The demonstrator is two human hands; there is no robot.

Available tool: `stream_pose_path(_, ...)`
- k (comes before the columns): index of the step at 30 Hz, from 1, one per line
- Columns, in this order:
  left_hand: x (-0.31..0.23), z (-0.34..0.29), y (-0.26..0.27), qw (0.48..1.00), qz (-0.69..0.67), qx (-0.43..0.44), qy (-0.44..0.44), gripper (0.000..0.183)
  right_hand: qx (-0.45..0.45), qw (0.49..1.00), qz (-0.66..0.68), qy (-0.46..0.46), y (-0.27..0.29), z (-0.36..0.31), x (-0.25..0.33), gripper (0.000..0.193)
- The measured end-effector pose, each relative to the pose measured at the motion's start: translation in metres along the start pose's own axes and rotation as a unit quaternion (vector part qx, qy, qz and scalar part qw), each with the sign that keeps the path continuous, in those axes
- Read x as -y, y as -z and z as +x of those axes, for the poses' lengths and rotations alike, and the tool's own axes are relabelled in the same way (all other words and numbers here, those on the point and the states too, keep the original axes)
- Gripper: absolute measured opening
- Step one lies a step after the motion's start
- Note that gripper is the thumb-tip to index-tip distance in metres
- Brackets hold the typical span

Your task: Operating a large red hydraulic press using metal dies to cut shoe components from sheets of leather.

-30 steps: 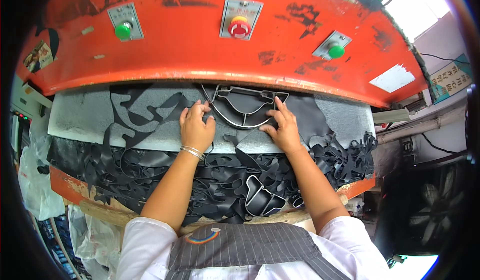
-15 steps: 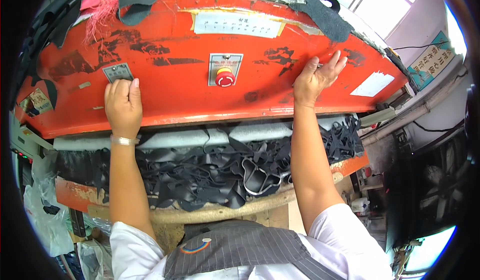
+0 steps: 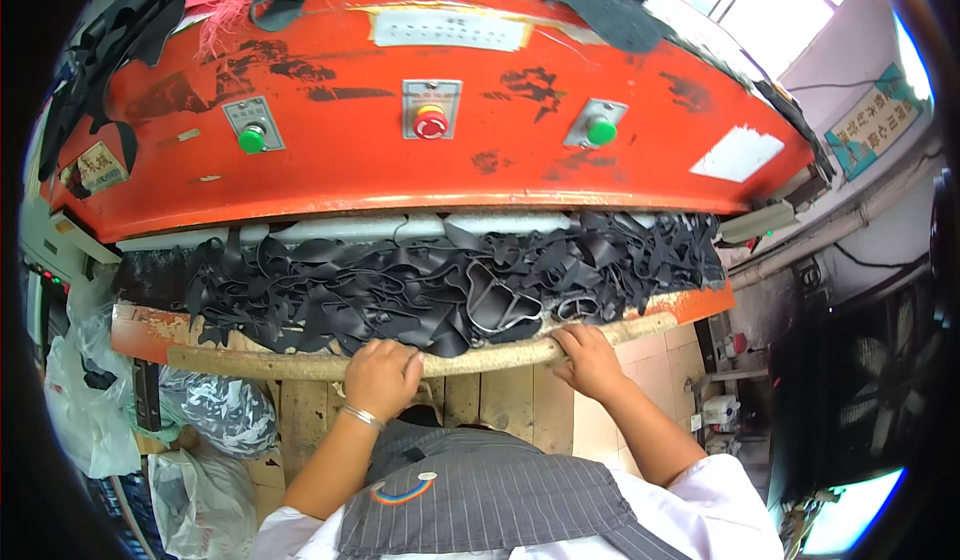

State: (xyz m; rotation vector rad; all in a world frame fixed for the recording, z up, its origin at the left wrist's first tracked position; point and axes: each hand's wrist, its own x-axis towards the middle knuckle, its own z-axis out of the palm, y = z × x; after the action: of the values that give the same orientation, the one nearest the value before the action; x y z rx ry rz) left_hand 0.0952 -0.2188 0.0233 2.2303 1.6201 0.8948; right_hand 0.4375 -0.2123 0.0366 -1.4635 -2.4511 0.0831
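From my far-off seat I had the left hand (image 3: 383, 380) and the right hand (image 3: 590, 362) on the pale round rail (image 3: 490, 358), well apart; the fingers were bent over it and I saw no loose thing in them; how far they closed on it, I could not tell. The rail ran along the front of the desk (image 3: 145, 332); it looked stiff, and I thought its top was the best place to hold. Just past it lay the black scraps (image 3: 330, 285) in a messy heap; they looked soft, light and floppy, so I guessed a pinch would lift some, with others tangled on. Among them sat a metal-rimmed shape (image 3: 500, 310); I guessed it was stiff and hard to break; its sides seemed good to hold, but the rim could be sharp. Behind showed a strip of white board (image 3: 350, 230); farthest stood the red machine (image 3: 540, 175), with a red knob (image 3: 431, 122).
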Motion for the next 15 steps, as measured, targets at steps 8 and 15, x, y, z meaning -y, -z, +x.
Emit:
stream_pose_path(8,0.006,0.021,0.001,0.995,0.066,-0.064,0.049,0.019,0.031,0.999,-0.021,-0.015,-0.009,0.041,-0.001,0.050)
stream_pose_path(15,-0.004,0.041,0.022,0.981,-0.022,0.140,0.132,0.027,0.359,0.921,0.060,0.140,0.079,0.134,-0.024,0.029)
